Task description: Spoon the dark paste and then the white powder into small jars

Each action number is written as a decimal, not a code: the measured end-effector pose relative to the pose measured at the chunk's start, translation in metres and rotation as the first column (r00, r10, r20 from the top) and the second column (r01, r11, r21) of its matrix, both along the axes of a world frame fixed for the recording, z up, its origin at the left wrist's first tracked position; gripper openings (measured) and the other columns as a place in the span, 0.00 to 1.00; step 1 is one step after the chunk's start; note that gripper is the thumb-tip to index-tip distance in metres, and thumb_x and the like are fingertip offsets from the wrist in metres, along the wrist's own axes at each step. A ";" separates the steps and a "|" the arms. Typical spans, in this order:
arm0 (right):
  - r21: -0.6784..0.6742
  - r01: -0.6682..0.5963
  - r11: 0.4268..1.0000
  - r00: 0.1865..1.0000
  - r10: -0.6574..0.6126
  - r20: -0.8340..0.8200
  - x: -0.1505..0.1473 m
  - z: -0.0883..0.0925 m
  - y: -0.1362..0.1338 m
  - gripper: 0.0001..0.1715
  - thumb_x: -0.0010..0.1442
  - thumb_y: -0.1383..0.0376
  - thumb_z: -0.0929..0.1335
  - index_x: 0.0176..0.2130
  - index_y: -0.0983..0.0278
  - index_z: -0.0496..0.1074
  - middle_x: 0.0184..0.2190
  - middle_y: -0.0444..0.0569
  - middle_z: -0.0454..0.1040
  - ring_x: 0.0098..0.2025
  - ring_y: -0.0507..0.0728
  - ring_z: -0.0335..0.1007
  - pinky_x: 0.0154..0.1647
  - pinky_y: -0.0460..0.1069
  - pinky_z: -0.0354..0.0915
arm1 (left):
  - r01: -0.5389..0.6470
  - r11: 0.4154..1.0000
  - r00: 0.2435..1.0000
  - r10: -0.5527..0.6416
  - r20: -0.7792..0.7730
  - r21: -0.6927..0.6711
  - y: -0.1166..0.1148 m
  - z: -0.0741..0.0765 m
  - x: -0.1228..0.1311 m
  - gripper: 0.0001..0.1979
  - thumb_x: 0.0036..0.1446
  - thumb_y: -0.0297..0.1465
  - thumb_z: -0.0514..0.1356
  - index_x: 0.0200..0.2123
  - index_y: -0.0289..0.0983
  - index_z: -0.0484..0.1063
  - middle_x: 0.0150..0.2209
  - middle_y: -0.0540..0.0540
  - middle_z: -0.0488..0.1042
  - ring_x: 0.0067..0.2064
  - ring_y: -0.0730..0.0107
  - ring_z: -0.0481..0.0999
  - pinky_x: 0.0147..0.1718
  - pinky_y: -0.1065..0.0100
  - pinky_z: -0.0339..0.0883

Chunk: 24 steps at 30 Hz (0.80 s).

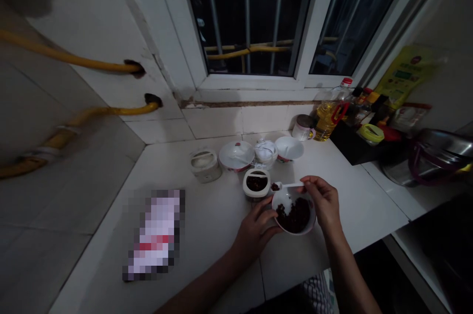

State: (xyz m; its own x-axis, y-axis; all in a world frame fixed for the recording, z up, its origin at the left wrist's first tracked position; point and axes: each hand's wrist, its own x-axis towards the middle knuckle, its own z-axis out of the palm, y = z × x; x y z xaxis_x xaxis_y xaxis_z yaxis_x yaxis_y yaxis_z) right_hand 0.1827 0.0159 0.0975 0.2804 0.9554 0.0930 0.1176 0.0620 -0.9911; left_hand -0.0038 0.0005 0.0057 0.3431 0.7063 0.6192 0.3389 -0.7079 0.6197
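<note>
Fingers of the right hand (325, 200) pinch a white spoon (286, 186) by its handle, its dark-loaded tip held level between a small open container (256, 184) and the bowl (294, 213), presumably so nothing drips. The left hand (254, 230) cups that bowl of dark paste at its nine o'clock rim, steadying it on the surface (207, 235). Toward twelve o'clock sit lidded white dishes (236, 155); at two o'clock stands an oil bottle (328, 114).

White bowl (293, 213) of dark paste, upright
</note>
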 end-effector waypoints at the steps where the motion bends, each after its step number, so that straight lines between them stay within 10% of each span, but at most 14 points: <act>1: 0.040 0.004 0.999 0.999 -0.006 0.052 -0.006 0.002 0.002 0.13 0.54 0.56 0.68 0.33 0.63 0.74 0.22 0.47 0.76 0.27 0.56 0.71 0.32 0.51 0.67 | 0.002 1.000 1.000 -0.002 0.002 0.003 0.000 0.000 0.000 0.08 0.61 0.34 0.59 0.43 0.39 0.68 0.55 0.38 0.67 0.54 0.58 0.72 0.47 0.59 0.72; 11: 0.445 -0.434 0.783 0.603 -0.114 0.790 -0.027 0.003 0.007 0.18 0.59 0.76 0.60 0.42 0.60 0.72 0.32 0.46 0.78 0.35 0.56 0.72 0.55 0.61 0.57 | -0.011 0.999 1.000 0.011 0.010 0.043 0.001 0.000 0.002 0.10 0.62 0.36 0.58 0.45 0.39 0.67 0.54 0.37 0.67 0.54 0.58 0.72 0.47 0.59 0.72; 18: 0.499 -0.197 0.844 0.753 -0.195 0.629 0.010 0.000 -0.006 0.10 0.61 0.71 0.63 0.39 0.60 0.72 0.28 0.44 0.77 0.32 0.56 0.72 0.52 0.61 0.61 | 0.013 1.000 1.000 -0.013 0.016 0.021 0.000 0.002 0.001 0.09 0.61 0.35 0.59 0.43 0.38 0.67 0.55 0.37 0.67 0.54 0.59 0.72 0.46 0.60 0.72; 24: 0.345 -0.303 0.888 0.609 -0.098 0.787 0.036 -0.018 -0.018 0.11 0.61 0.70 0.63 0.40 0.59 0.72 0.30 0.46 0.78 0.31 0.56 0.71 0.52 0.63 0.60 | 0.022 0.997 1.000 -0.023 0.013 0.072 -0.001 -0.001 0.001 0.10 0.61 0.35 0.59 0.44 0.38 0.68 0.56 0.37 0.66 0.55 0.58 0.71 0.48 0.59 0.72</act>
State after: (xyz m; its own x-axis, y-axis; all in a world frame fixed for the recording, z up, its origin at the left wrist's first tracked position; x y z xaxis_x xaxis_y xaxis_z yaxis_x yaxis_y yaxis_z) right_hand 0.2183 -0.0018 0.0800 -0.1870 0.7797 0.5976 0.7792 0.4882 -0.3930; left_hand -0.0024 -0.0007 0.0045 0.3497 0.6521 0.6726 0.3139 -0.7580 0.5717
